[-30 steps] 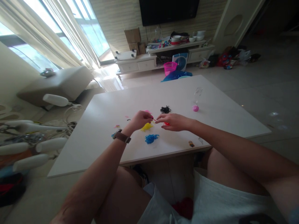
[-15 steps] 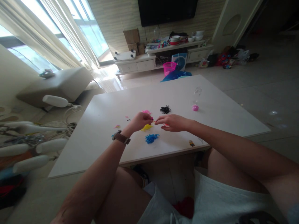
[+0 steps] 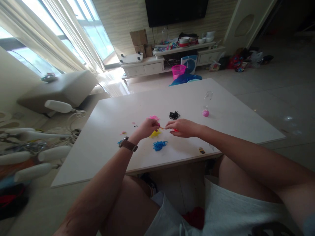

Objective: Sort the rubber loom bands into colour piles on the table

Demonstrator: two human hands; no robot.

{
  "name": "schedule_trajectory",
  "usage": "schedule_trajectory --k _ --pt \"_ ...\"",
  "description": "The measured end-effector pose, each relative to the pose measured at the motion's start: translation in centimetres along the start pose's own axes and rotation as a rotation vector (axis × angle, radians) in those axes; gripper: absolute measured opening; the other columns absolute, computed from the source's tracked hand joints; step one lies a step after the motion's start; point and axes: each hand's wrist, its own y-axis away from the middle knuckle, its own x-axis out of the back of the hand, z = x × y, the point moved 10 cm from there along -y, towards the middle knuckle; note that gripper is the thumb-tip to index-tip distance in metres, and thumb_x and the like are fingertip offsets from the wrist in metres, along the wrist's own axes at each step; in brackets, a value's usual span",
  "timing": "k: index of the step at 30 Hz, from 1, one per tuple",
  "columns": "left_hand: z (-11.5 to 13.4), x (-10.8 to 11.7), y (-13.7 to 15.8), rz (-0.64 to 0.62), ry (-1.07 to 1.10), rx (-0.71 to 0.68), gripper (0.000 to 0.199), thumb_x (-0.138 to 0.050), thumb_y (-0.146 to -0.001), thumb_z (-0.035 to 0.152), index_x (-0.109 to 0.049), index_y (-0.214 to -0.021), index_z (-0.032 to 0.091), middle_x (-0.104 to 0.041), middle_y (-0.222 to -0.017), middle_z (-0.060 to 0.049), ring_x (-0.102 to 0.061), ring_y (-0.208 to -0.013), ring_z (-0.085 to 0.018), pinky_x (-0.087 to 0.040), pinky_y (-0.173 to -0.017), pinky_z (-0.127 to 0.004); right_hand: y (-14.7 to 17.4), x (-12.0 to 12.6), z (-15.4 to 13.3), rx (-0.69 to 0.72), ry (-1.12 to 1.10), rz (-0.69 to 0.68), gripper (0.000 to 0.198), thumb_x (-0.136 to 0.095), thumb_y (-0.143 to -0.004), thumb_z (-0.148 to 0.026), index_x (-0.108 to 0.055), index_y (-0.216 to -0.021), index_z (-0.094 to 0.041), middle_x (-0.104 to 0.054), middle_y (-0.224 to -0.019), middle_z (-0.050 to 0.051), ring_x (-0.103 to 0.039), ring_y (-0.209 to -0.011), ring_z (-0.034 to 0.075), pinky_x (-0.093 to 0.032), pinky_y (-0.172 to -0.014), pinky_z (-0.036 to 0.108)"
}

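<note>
My left hand (image 3: 149, 127), with a brown-strapped watch at the wrist, is closed in a pinch on a thin orange stick (image 3: 161, 127) with a dark pink end. Its tip points toward my right hand (image 3: 182, 127), whose fingers are stretched and slightly apart beside it. I see nothing clearly held there. Around the hands lie heaps of small bands: yellow bands (image 3: 155, 133) and pink bands (image 3: 154, 117) by the left hand, blue bands (image 3: 159, 146) nearer me, black bands (image 3: 174, 115) farther off. Red bands (image 3: 175, 130) are partly hidden under my right hand.
On the white table (image 3: 103, 131) stand a pink round object (image 3: 205, 113) and a clear plastic piece (image 3: 208, 95). A small yellow figure (image 3: 201, 150) lies at the near edge. A few loose bands (image 3: 123, 133) are on the left. White lamp arms (image 3: 57, 106) reach beside the table.
My right hand has shifted slightly right, and its fingertips now sit a little apart from the stick. More of the orange stick shows. My left hand has barely moved.
</note>
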Motion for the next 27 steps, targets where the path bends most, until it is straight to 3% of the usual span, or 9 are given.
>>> schedule_trajectory --k 6,11,17,22,27 --pt "0.2 -0.3 0.0 0.001 0.042 -0.01 0.009 -0.067 -0.078 0.021 -0.072 -0.077 0.014 -0.074 -0.076 -0.008 -0.067 -0.071 -0.018 -0.052 -0.064 -0.028 0.4 1.3 0.7 -0.029 -0.001 0.061 0.033 -0.058 -0.091 -0.021 -0.07 -0.122 -0.023 -0.067 -0.132 0.008 -0.069 -0.101 0.023 -0.05 -0.084 0.032" --pt "1.1 -0.9 0.2 -0.03 0.058 -0.033 0.009 -0.067 -0.079 0.022 -0.072 -0.079 0.014 -0.074 -0.077 -0.008 -0.068 -0.071 -0.018 -0.052 -0.064 -0.028 0.2 0.0 -0.4 0.065 -0.042 -0.008 0.044 -0.058 -0.091 -0.021 -0.064 -0.134 -0.025 -0.066 -0.133 0.008 -0.07 -0.098 0.021 -0.05 -0.083 0.031" --pt "1.0 -1.3 -0.1 -0.037 0.068 -0.056 0.01 -0.069 -0.078 0.023 -0.074 -0.079 0.014 -0.074 -0.076 -0.008 -0.068 -0.072 -0.018 -0.052 -0.064 -0.028 0.0 -0.6 -0.6 0.07 -0.033 -0.018 0.037 -0.059 -0.091 -0.022 -0.069 -0.127 -0.022 -0.068 -0.132 0.008 -0.069 -0.107 0.024 -0.05 -0.089 0.033" --pt "0.5 -0.3 -0.2 0.063 -0.004 -0.075 0.015 -0.07 -0.08 0.028 -0.074 -0.084 0.014 -0.075 -0.079 -0.009 -0.068 -0.072 -0.018 -0.052 -0.066 -0.029 0.2 1.0 2.1 -0.055 -0.037 -0.018 0.028 -0.057 -0.091 -0.023 -0.076 -0.111 -0.018 -0.075 -0.117 0.009 -0.07 -0.094 0.022 -0.05 -0.083 0.031" --pt "1.5 0.3 0.5 0.103 -0.206 -0.09 0.014 -0.068 -0.082 0.027 -0.076 -0.085 0.016 -0.074 -0.08 -0.008 -0.066 -0.071 -0.019 -0.052 -0.072 -0.032 1.2 0.7 7.5 -0.289 -0.032 -0.146 0.028 -0.06 -0.089 -0.028 -0.078 -0.106 -0.016 -0.077 -0.109 0.011 -0.071 -0.09 0.021 -0.05 -0.08 0.028"
